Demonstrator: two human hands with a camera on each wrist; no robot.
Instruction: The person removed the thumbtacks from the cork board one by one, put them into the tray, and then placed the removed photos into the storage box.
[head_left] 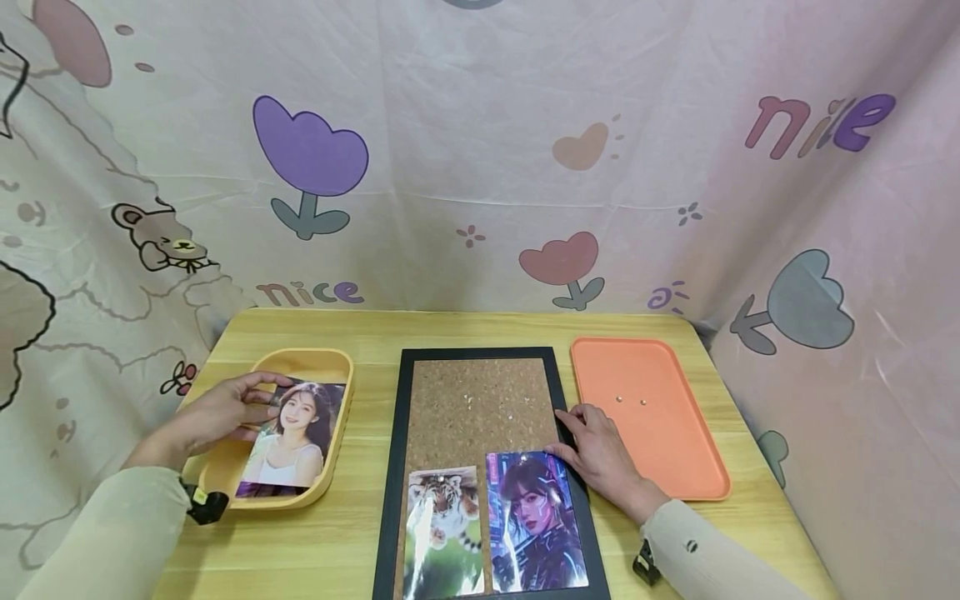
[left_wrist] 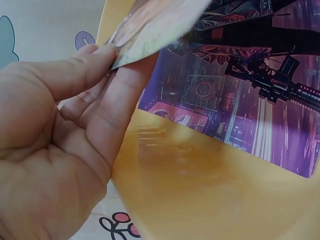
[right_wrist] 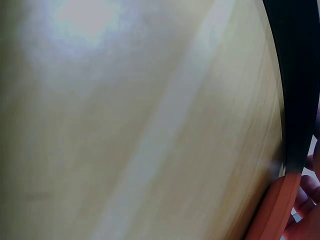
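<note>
My left hand (head_left: pixel 228 408) pinches a portrait photo (head_left: pixel 296 437) of a person in a white top between thumb and fingers, over the yellow tray (head_left: pixel 344 429). Beneath it, a purple picture with a gun (left_wrist: pixel 240 115) lies in that tray. My right hand (head_left: pixel 600 450) rests at the right side of a black-framed cork board (head_left: pixel 480 408), thumb and forefinger on the frame. On the board's lower half, a tiger photo (head_left: pixel 444 521) sits to the left of a purple cyber-style portrait (head_left: pixel 534 521). In the right wrist view only some fingertips (right_wrist: pixel 307 187) show, beside the black frame.
An orange tray (head_left: pixel 652 454) stands right of the board, close to my right hand, with two small round pins (head_left: pixel 642 402) in it. All of this is on a wooden-topped table (head_left: pixel 375 333), with a printed curtain (head_left: pixel 450 167) behind and at both sides.
</note>
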